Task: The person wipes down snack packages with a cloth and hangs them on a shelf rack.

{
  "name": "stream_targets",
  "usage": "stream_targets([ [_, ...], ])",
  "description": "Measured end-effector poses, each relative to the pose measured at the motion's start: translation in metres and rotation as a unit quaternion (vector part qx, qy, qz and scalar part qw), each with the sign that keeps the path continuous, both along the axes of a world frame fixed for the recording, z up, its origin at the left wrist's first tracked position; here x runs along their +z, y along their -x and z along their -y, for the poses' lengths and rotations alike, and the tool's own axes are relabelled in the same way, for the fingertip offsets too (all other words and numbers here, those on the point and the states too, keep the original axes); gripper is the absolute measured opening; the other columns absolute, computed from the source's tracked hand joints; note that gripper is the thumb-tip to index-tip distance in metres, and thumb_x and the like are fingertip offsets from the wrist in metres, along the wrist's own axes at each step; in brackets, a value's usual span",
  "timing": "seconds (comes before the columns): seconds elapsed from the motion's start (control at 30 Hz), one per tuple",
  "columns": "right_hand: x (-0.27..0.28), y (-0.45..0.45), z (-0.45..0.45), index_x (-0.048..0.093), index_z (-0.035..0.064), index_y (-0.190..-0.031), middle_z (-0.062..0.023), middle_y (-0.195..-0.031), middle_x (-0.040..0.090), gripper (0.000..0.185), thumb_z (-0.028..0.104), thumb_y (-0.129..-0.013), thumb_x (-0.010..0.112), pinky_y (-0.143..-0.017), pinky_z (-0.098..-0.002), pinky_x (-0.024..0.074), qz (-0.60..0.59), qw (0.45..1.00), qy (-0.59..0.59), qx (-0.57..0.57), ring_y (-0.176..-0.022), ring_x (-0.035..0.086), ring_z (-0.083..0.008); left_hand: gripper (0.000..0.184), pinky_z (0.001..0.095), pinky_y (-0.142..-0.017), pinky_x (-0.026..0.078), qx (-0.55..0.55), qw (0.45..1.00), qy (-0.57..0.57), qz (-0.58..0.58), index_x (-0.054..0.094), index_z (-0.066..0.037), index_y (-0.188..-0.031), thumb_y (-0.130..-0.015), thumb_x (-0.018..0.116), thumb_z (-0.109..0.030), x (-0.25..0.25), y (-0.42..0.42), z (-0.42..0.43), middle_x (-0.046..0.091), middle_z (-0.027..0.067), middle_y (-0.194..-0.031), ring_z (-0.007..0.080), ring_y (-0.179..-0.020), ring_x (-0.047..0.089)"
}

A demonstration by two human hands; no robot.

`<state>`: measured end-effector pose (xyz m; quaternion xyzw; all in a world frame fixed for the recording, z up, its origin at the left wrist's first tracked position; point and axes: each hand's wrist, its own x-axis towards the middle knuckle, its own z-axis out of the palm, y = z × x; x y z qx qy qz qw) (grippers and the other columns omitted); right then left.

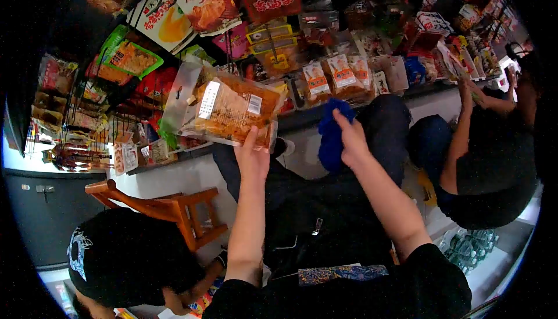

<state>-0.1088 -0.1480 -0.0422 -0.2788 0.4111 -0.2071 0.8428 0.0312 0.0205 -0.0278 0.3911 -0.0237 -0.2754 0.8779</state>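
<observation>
A big shelf (305,120) full of snack packs (339,75) runs across the front. One person in a dark top (494,168) is on the right, and another person in a black top (136,255) is low down on the left. Near that one is a brown wooden chair (200,220). Clear bottles (472,246) are bunched together at the bottom right. A clear bag of orange-brown food (231,115) is up in front of the shelf, a bit tilted. The left hand (253,153) pinches its bottom edge. The right hand (353,138) is well apart from the left one and grips a crumpled blue cloth (331,138), thumb on top. The bag has two small white labels (209,100).
</observation>
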Motion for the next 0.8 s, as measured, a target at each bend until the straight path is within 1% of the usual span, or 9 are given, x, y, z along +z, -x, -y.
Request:
stream_targets([
  [0.17, -0.034, -0.021, 0.036, 0.055, 0.0079, -0.105, -0.0044, -0.097, 0.061, 0.028, 0.026, -0.086, 0.063, -0.070, -0.0400, 0.0506, -0.034, 0.993, -0.107, -0.032, -0.086, 0.060, -0.0195, 0.055, 0.0494, -0.094, 0.045, -0.035, 0.997, -0.008, -0.066, 0.035, -0.004, -0.130, -0.081, 0.059, -0.001, -0.017, -0.006, -0.012, 0.048, 0.0166, -0.126, 0.0316, -0.115, 0.050],
  [0.27, -0.079, -0.043, 0.055, 0.054, 0.0068, -0.109, -0.0069, -0.099, 0.061, 0.034, 0.028, -0.085, 0.065, -0.071, -0.0409, 0.0500, -0.025, 0.998, -0.050, -0.030, -0.088, 0.060, -0.0216, 0.054, 0.0511, -0.094, 0.045, -0.090, 0.990, 0.015, -0.110, 0.036, -0.003, -0.130, -0.080, 0.057, 0.003, -0.022, -0.009, -0.015, 0.049, 0.0161, -0.126, 0.0323, -0.116, 0.050],
  [0.37, -0.078, -0.070, 0.081, 0.056, 0.0055, -0.107, -0.0060, -0.092, 0.062, 0.028, 0.024, -0.087, 0.063, -0.069, -0.0359, 0.0506, -0.092, 0.993, 0.016, -0.072, -0.082, 0.060, -0.0188, 0.058, 0.0543, -0.094, 0.044, -0.107, 0.989, 0.007, -0.105, 0.033, -0.004, -0.132, -0.080, 0.057, 0.004, -0.012, -0.005, -0.009, 0.047, 0.0177, -0.127, 0.0351, -0.118, 0.048],
  [0.43, -0.131, -0.088, 0.123, 0.054, 0.0018, -0.107, -0.0087, -0.093, 0.061, 0.032, 0.025, -0.087, 0.063, -0.069, -0.0371, 0.0497, -0.176, 0.963, 0.176, -0.104, -0.082, 0.059, -0.0223, 0.061, 0.0552, -0.095, 0.043, -0.109, 0.987, -0.017, -0.117, 0.031, -0.005, -0.134, -0.079, 0.057, 0.004, -0.016, -0.005, -0.007, 0.046, 0.0181, -0.128, 0.0365, -0.119, 0.047],
  [0.5, -0.147, -0.089, 0.150, 0.053, -0.0015, -0.107, -0.0119, -0.094, 0.060, 0.037, 0.027, -0.087, 0.062, -0.070, -0.0387, 0.0487, -0.258, 0.882, 0.377, -0.114, -0.082, 0.059, -0.0266, 0.064, 0.0562, -0.095, 0.042, -0.118, 0.982, -0.027, -0.143, 0.029, -0.006, -0.135, -0.078, 0.057, 0.005, -0.022, -0.005, -0.011, 0.045, 0.0178, -0.129, 0.0377, -0.120, 0.046],
  [0.57, -0.130, -0.088, 0.170, 0.051, -0.0045, -0.108, -0.0154, -0.096, 0.060, 0.044, 0.031, -0.086, 0.063, -0.072, -0.0409, 0.0475, -0.324, 0.724, 0.602, -0.095, -0.084, 0.059, -0.0317, 0.066, 0.0576, -0.095, 0.041, -0.134, 0.978, -0.023, -0.158, 0.028, -0.007, -0.135, -0.078, 0.058, 0.005, -0.024, -0.007, -0.009, 0.044, 0.0175, -0.131, 0.0385, -0.120, 0.045],
  [0.67, -0.135, -0.097, 0.195, 0.048, -0.0089, -0.113, -0.0219, -0.105, 0.058, 0.058, 0.040, -0.084, 0.063, -0.082, -0.0410, 0.0458, -0.375, 0.614, 0.694, -0.016, -0.095, 0.057, -0.0380, 0.067, 0.0600, -0.095, 0.040, -0.167, 0.971, -0.007, -0.173, 0.028, -0.007, -0.136, -0.077, 0.058, 0.006, -0.024, -0.011, -0.009, 0.042, 0.0170, -0.132, 0.0385, -0.121, 0.044],
  [0.7, -0.133, -0.102, 0.205, 0.037, -0.0037, -0.129, -0.0256, -0.127, 0.046, 0.071, 0.045, -0.083, 0.062, -0.095, -0.0445, 0.0387, -0.368, 0.703, 0.593, 0.138, -0.117, 0.044, -0.0414, 0.068, 0.0606, -0.095, 0.040, -0.178, 0.967, -0.003, -0.181, 0.027, -0.008, -0.136, -0.077, 0.058, 0.006, -0.026, -0.012, -0.007, 0.042, 0.0171, -0.133, 0.0384, -0.121, 0.044],
  [0.8, -0.146, -0.106, 0.189, 0.020, 0.0088, -0.143, -0.0243, -0.144, 0.023, 0.082, 0.046, -0.083, 0.061, -0.104, -0.0529, 0.0253, -0.442, 0.508, 0.686, 0.276, -0.131, 0.025, -0.0440, 0.067, 0.0612, -0.094, 0.039, -0.198, 0.964, 0.006, -0.174, 0.026, -0.008, -0.137, -0.079, 0.058, 0.004, -0.023, -0.012, -0.003, 0.041, 0.0171, -0.133, 0.0377, -0.122, 0.043],
])
